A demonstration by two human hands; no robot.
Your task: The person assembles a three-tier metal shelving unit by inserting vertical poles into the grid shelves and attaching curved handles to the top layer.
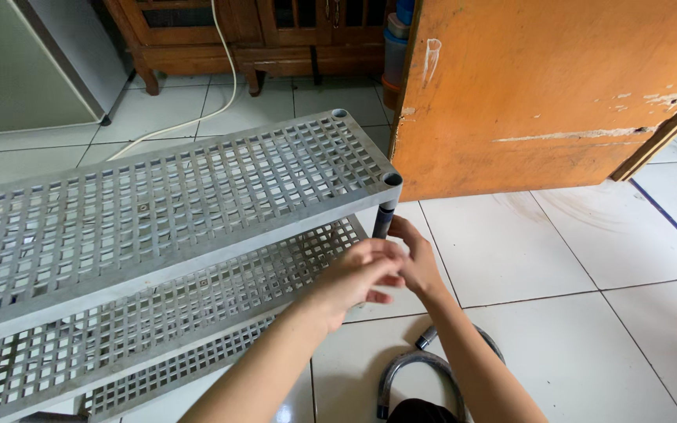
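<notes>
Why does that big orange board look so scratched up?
The orange board has white scrapes and chipped patches where its surface has worn off, mostly near its right edge. The grey rack beside it shows no such damage.

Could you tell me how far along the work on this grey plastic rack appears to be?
Three slatted shelves of the grey rack already stand stacked. Both hands are at its front corner post: the right hand is beside the post and the left hand in front of it. The top corner sockets are open, and a curved hose lies unused on the tiled floor.
</notes>
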